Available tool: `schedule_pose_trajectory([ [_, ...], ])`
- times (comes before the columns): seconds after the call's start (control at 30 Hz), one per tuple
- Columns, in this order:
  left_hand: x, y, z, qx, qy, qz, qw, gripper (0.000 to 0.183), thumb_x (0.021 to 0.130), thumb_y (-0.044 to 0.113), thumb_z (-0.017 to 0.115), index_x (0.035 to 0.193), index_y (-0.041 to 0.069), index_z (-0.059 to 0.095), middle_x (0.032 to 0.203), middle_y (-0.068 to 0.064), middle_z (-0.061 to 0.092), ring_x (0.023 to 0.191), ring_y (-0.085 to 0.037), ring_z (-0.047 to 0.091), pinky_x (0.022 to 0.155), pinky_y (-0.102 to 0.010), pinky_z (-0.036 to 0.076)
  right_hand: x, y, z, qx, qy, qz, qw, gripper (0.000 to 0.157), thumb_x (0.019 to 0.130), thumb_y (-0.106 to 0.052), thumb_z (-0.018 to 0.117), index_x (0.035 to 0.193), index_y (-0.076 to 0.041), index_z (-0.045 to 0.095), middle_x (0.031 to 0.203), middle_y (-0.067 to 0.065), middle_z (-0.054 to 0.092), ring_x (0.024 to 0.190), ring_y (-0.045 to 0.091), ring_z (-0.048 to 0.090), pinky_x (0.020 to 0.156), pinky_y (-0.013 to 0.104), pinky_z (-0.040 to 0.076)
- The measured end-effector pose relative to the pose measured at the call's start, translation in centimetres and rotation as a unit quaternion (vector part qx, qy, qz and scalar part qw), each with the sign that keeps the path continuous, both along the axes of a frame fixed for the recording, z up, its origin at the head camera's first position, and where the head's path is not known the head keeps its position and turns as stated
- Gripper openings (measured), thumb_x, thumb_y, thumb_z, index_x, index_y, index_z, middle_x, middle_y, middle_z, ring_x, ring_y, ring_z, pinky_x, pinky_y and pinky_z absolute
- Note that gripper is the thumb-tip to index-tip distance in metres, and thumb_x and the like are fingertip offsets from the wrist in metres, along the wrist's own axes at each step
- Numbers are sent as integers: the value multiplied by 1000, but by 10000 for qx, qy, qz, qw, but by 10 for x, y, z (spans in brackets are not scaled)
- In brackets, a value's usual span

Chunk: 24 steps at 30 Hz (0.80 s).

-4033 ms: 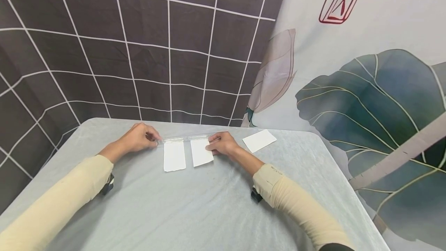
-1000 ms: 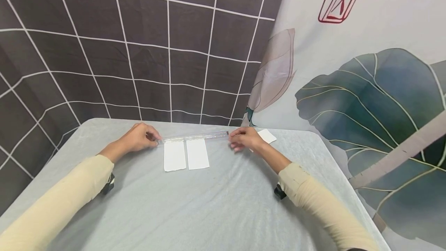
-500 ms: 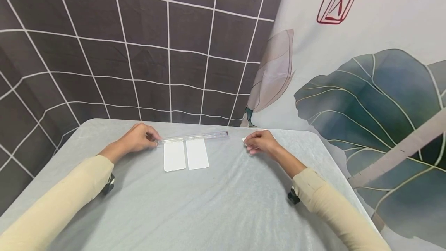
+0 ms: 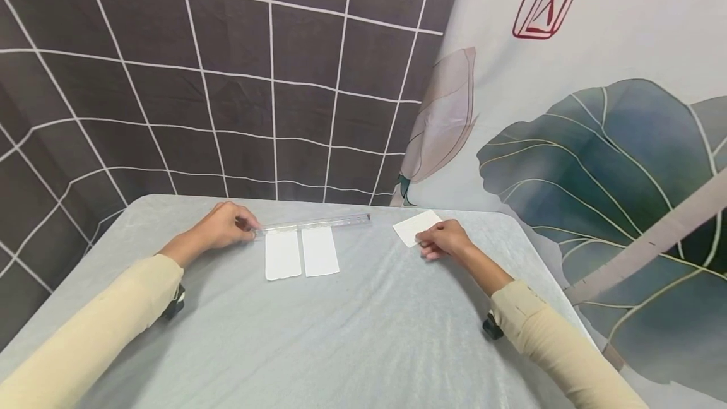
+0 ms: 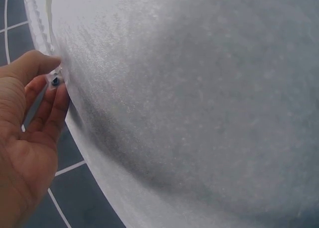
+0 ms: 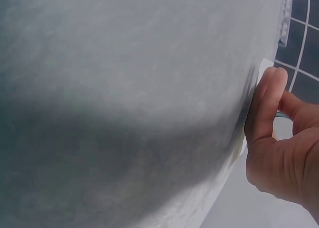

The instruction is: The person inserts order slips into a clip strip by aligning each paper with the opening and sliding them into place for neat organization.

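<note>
My left hand (image 4: 228,225) pinches the left end of a clear plastic strip (image 4: 351,221). In the left wrist view, thumb and fingers close on that strip end (image 5: 55,80), where a small dark dot shows. Two white cards, the left one (image 4: 283,255) and the right one (image 4: 321,251), lie side by side with their top edges at the strip. Further right, my right hand (image 4: 445,240) pinches the near right corner of a third white card (image 4: 416,227), which lies tilted. The right wrist view shows only a sliver of this card (image 6: 264,66) past my fingers.
A pale grey cloth covers the table (image 4: 295,339). Close behind its far edge hangs a dark cloth with white grid lines (image 4: 238,106). At the right hangs a white cloth with a large leaf print (image 4: 591,163).
My right hand has left the second card, now straight beside the first, and moved right to the third card, sliding to its near corner. The left hand stays on the strip.
</note>
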<state>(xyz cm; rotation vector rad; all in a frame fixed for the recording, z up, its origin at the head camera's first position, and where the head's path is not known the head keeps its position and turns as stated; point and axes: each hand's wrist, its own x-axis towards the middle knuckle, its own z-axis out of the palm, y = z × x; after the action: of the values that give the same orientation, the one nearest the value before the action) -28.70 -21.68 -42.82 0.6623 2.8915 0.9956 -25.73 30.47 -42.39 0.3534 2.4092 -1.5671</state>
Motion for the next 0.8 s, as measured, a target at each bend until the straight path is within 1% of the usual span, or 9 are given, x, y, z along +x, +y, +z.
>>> schedule_pose_trajectory([
  [0.17, 2, 0, 2, 0, 41, 30, 10000, 16, 81, -1, 89, 96, 6, 89, 99, -12, 84, 88, -17, 66, 79, -28, 54, 3, 5, -1, 197, 8, -207, 9996, 30, 105, -23, 80, 106, 1, 61, 67, -3, 72, 51, 4, 70, 54, 21, 62],
  [0.33, 3, 1, 2, 25, 25, 40, 10000, 16, 81, -1, 89, 96, 5, 89, 98, -12, 83, 88, -17, 65, 78, -27, 53, 3, 9, -3, 424, -99, -306, 9986, 40, 104, -34, 81, 99, 2, 68, 62, -3, 70, 48, 4, 69, 52, 21, 60],
  [0.43, 3, 1, 2, 47, 38, 32, 10000, 16, 81, -1, 90, 96, 5, 89, 99, -12, 84, 89, -17, 66, 79, -27, 53, 1, 10, -6, 537, -114, -281, 9981, 43, 104, -39, 81, 94, 1, 70, 60, -3, 70, 47, 4, 69, 52, 21, 60],
  [0.63, 3, 0, -1, 39, 46, 2, 10000, 16, 82, -1, 89, 95, 7, 89, 100, -10, 84, 90, -17, 67, 82, -28, 54, -2, 10, -11, 705, 47, -221, 9973, 47, 104, -42, 79, 88, 0, 68, 59, -2, 70, 46, 5, 68, 50, 22, 59],
  [0.8, 1, 0, -2, 15, 62, -18, 10000, 16, 81, 0, 89, 95, 8, 89, 100, -9, 84, 90, -16, 66, 81, -29, 54, -8, 9, -13, 968, 65, -267, 9949, 46, 103, -42, 79, 86, 0, 69, 57, -2, 70, 44, 6, 67, 48, 22, 58],
])
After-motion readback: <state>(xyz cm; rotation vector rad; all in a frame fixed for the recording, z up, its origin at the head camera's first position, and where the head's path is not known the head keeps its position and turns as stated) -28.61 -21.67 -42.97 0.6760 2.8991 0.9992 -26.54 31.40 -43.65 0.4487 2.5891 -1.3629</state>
